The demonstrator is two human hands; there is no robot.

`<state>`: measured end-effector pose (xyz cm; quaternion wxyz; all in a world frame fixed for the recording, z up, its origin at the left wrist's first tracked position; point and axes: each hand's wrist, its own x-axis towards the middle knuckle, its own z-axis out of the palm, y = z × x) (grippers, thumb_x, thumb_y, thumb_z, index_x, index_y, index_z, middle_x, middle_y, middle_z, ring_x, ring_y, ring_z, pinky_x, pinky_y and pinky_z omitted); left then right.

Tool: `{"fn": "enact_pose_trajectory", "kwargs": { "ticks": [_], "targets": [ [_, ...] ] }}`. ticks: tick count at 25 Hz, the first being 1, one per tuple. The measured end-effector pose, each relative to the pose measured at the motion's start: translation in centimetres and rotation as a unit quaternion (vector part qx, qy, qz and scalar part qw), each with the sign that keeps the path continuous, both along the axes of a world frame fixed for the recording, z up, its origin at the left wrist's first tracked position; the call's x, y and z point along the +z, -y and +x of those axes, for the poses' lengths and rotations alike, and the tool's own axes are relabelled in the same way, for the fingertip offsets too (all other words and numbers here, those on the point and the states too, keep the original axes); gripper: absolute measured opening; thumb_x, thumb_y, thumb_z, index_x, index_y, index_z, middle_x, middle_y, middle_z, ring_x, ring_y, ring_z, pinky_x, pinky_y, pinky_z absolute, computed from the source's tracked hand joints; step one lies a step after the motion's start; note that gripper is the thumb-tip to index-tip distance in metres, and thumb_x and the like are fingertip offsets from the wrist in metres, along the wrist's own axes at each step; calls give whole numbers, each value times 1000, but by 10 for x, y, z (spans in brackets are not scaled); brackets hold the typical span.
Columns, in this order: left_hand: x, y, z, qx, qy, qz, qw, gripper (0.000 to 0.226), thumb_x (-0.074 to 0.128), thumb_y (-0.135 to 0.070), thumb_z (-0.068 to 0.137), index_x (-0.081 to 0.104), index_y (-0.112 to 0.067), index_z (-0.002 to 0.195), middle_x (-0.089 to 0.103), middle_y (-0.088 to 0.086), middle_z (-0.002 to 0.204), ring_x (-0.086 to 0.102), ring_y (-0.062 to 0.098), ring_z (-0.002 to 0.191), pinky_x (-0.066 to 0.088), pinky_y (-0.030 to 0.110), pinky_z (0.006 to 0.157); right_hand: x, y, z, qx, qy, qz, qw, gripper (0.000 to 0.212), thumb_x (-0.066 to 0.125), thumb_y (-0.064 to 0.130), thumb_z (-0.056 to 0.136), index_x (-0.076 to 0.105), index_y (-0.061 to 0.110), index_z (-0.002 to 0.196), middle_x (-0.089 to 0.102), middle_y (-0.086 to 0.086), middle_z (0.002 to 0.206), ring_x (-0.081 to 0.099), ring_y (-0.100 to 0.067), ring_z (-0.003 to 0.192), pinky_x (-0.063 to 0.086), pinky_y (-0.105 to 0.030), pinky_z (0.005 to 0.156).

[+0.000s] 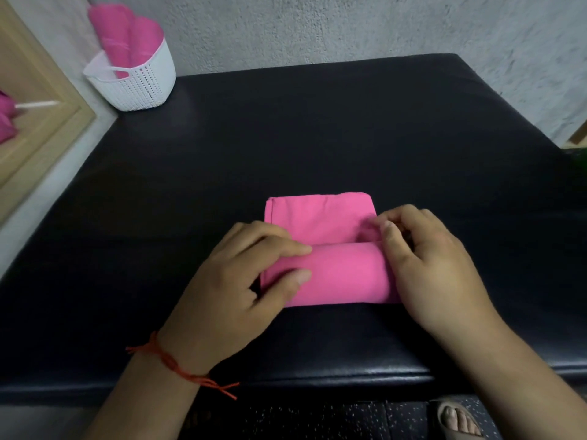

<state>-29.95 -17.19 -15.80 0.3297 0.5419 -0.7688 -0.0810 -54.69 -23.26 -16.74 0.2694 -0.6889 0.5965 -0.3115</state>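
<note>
1. Fingers [282,249] of the left hand [241,281]: index laid over the top of the roll and thumb pressed on its near face. They were curled and pinching the left end of the pink cloth [346,271].
2. Fingers of the right hand [435,271]: curled close round the right end of the roll, tips at the line where roll met flat cloth. They appeared to grip it, though the hand itself partly hid the contact.
3. The pink cloth lay on the black bench [317,138], central and near the front edge. Its near part was rolled into a tube lying crosswise; its far part lay flat as a folded rectangle.
4. Handling (judgement): light, soft and limp, with no stiffness of its own.
   - The roll would likely slacken if let go.
   - It is best held at both ends with even pressure so the tube stays straight.
   - The smooth bench cover may let it slide rather than turn.
5. Pose: both palms faced down with wrists low over the front edge. The forearms came in from the near side and converged on the roll. A red thread [178,366] was tied on the left wrist.
6. Surroundings: a white basket [139,87] stood at the far left corner, with rolled pink cloths [127,42] upright inside.
</note>
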Motion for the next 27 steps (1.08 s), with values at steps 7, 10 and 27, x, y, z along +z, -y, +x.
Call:
{"fn": "enact_pose_trajectory", "kwargs": {
  "ticks": [7,10,27],
  "targets": [
    [-9,-4,19,-12,-48,123,991,62,85,-45,80,62,-43,137,56,-19,136,53,15,133,43,25,110,-5,-8,-7,74,87,-103,988,12,69,42,99,70,31,95,68,12,99,65,-15,96,52,-42,82],
    [-10,0,13,14,-84,161,983,56,72,-53,88,56,-46,141,55,-21,135,54,11,130,46,29,106,-8,-6,-19,152,7,-79,985,45,76,58,88,65,36,126,64,18,123,63,-12,115,52,-35,92],
    [-5,-3,3,-26,23,73,997,36,59,-47,102,62,-37,137,51,-22,136,48,13,133,36,19,110,10,-3,-8,124,25,2,992,55,58,78,91,65,27,72,63,7,80,64,-11,80,42,-24,69]
  ]
}}
